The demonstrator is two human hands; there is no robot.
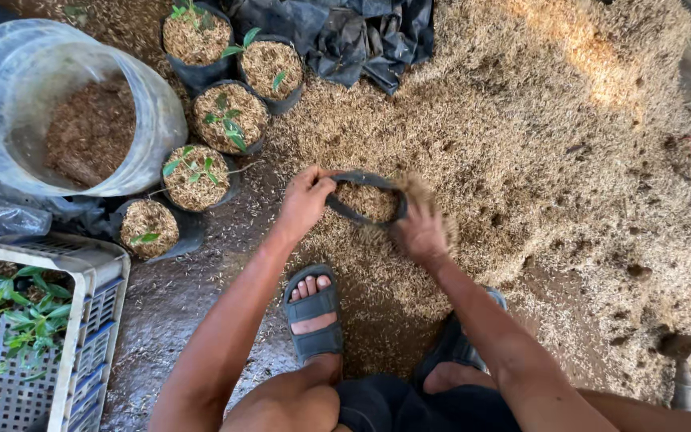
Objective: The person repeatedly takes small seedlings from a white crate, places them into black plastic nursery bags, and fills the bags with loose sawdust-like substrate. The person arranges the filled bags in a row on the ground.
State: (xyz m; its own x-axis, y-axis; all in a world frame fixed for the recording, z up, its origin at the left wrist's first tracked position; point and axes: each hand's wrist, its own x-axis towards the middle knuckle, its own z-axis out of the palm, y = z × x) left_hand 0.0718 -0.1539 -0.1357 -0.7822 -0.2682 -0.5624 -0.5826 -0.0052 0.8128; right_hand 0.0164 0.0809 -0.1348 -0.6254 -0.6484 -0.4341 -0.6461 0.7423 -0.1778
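Head view: black grow bag (365, 198) upright, mouth skyward, between left hand (304, 200) and right hand (420, 232).

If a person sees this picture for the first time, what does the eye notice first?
At the centre, the left hand holds open a small black bag while the right hand pushes husk into it. Filled bags with seedlings stand at upper left, beside a big bucket.

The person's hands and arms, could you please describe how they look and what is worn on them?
Both arms are bare right up, with no sleeves in view. The left hand and right hand wear no gloves, and no rings, watch or bands are visible. Both arms look lean.
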